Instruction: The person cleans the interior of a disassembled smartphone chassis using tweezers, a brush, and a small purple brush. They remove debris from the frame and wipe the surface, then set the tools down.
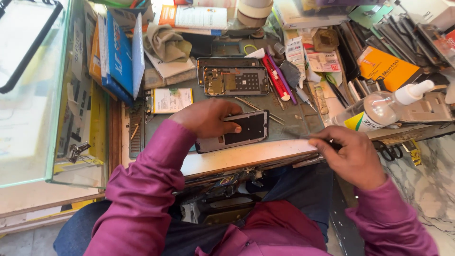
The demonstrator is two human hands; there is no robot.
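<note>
My left hand (208, 117) lies flat over the near-left end of the dark, flat rectangular phone frame with its black inner panel (246, 129), fingers together and pressing down, thumb tip on the panel's left edge. It pins the frame to the grey-green work mat (294, 121) just behind the pale front edge of the bench. My right hand (353, 154) is closed, fingers pinched together on a thin dark metal tool (303, 136) whose tip points left toward the frame's right end but stands a little apart from it.

The frame strikes me as light, thin and stiff along its rim, yet easy to bend or crack across the middle, so I judge the safest hold is by the long edges or flat under the palm, as now, never by a corner. Its surface looks smooth and probably slippery on the mat.

Its long axis runs left to right across my view, tilted slightly, the right end a touch farther from me; the open face looks upward.

Beyond it lies a second opened phone body with a bare circuit board (235, 79), parallel to the first and well apart. To the right rest a red flat pry tool (276, 79) and a clear plastic bottle with a white nozzle (379, 110).
</note>
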